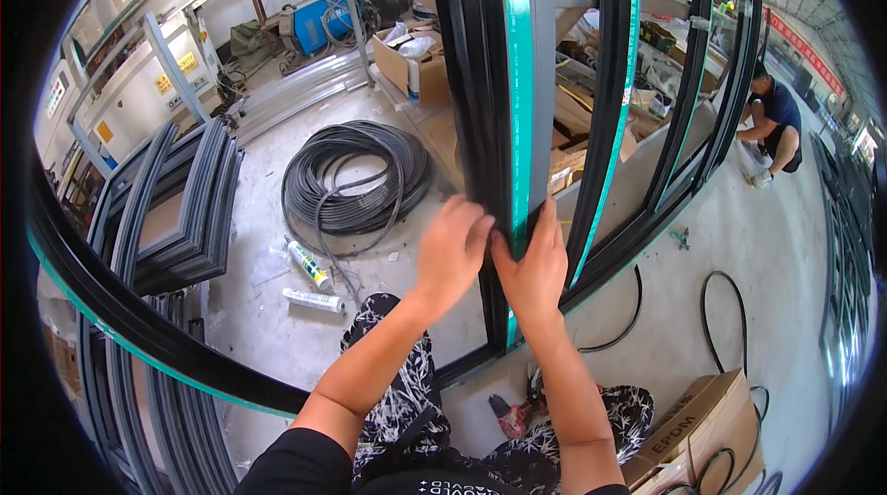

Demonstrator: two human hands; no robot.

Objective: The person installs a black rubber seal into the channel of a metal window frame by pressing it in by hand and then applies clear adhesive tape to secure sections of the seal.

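Note:
A dark window frame with upright bars stands before me. Its nearest frame bar (pixel 542 51) is black and grey, with a strip of green protective film (pixel 517 79) down its face. My left hand (pixel 450 250) is closed at the bar's left edge, fingers curled against it. My right hand (pixel 536 273) wraps the right side, its thumb lying across the front near the left hand. Anything thin between the fingertips is hidden. Both hands grip the bar at about the same height, a little above the frame's lower rail (pixel 462 366).
A coil of black rubber strip (pixel 305 176) and two sealant tubes (pixel 309 264) lie on the floor. Stacked frames (pixel 199 208) stand left. A red cordless drill (pixel 506 416) and a cardboard box (pixel 693 435) are near my legs. Another person (pixel 778 121) crouches far right.

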